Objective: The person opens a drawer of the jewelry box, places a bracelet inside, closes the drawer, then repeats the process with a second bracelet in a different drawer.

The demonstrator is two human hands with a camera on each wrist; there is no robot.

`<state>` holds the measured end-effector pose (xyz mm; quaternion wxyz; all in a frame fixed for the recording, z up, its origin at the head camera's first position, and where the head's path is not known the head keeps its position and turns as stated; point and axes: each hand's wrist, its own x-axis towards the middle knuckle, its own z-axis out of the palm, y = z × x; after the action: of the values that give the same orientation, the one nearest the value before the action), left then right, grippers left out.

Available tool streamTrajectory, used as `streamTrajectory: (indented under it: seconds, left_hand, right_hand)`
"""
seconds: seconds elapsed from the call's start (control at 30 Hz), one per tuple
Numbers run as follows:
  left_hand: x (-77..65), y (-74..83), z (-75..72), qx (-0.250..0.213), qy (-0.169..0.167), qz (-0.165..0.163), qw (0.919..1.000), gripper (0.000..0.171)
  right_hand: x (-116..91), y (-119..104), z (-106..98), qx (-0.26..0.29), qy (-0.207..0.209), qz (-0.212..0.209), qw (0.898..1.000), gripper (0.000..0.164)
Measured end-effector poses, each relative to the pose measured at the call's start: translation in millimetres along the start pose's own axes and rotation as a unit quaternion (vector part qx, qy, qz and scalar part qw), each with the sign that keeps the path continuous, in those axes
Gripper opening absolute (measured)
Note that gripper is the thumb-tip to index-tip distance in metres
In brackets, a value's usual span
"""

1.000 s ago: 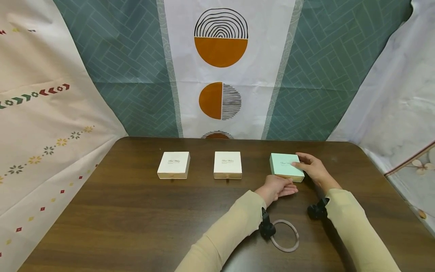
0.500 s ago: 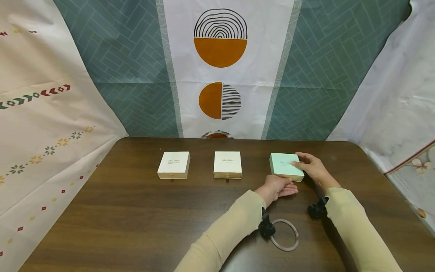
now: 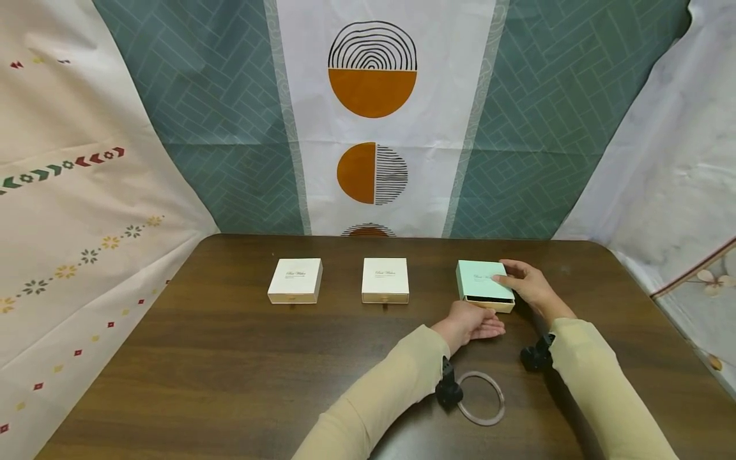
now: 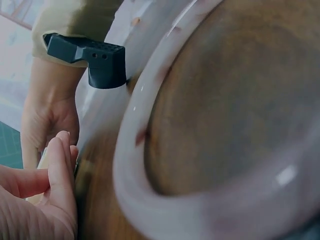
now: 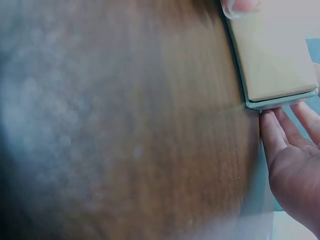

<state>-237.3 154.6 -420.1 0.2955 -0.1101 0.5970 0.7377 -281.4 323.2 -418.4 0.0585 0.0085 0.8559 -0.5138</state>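
Note:
A mint-green drawer box (image 3: pixel 480 276) lies at the right of the table in the head view, with its cream drawer (image 3: pixel 501 308) slid slightly out at the front and a dark gap showing behind the front panel. My left hand (image 3: pixel 467 321) pinches the drawer's front edge between thumb and fingers; the exact pinch point is hidden. On the box's right side, my right hand (image 3: pixel 531 287) grips the outer sleeve, thumb on top. The right wrist view shows the drawer's front panel (image 5: pixel 275 55) close up, and the right fingers (image 5: pixel 277 135) against the sleeve.
Two white drawer boxes, one at left (image 3: pixel 295 278) and one in the middle (image 3: pixel 385 278), line up with the mint one. A pale bangle (image 3: pixel 501 409) lies on the brown table (image 3: pixel 230 370) beside my left wrist camera (image 3: pixel 448 390). Patterned cloths hang behind and at both sides.
The drawer of the mint-green box has come out slightly toward me as my left hand moved a little nearer. My right hand has stayed in place on the sleeve.

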Motion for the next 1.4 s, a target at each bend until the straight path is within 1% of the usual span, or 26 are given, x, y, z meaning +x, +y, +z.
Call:
streamTrajectory:
  seconds: [0.2,0.53,0.7,0.9,1.07,1.23,1.4]
  left_hand:
    - [-4.7,-2.8,-2.4,0.002,-0.012,-0.001,0.9999,0.016]
    - [-12.4,-7.0,-2.6,-0.005,-0.004,0.000,1.0000,0.015]
    - [-15.1,-8.8,-1.5,-0.016,0.001,0.005,0.9999,0.015]
    - [-20.7,-9.5,-0.2,-0.030,0.007,0.003,0.9995,0.015]
    - [-23.8,-9.4,1.5,-0.028,0.010,0.009,0.9995,0.015]
    - [-24.8,-10.6,3.1,-0.027,0.005,0.012,0.9996,0.015]
    - [-26.4,-12.3,2.8,-0.017,0.002,0.015,0.9997,0.016]
  right_hand:
    - [-0.4,-2.6,0.7,-0.004,-0.003,0.015,1.000,0.073]
    - [-0.9,-4.8,1.8,0.002,-0.011,0.024,1.000,0.074]
    - [-1.7,-3.6,1.7,-0.005,-0.014,0.028,1.000,0.077]
    - [-1.6,-4.0,1.5,-0.005,-0.016,0.029,0.999,0.078]
    - [0.2,-5.9,-0.6,0.001,-0.018,0.025,1.000,0.077]
    - [1.2,-6.3,-2.9,-0.006,-0.017,0.027,0.999,0.077]
    - [1.5,-6.3,-3.3,-0.001,-0.016,0.024,1.000,0.076]
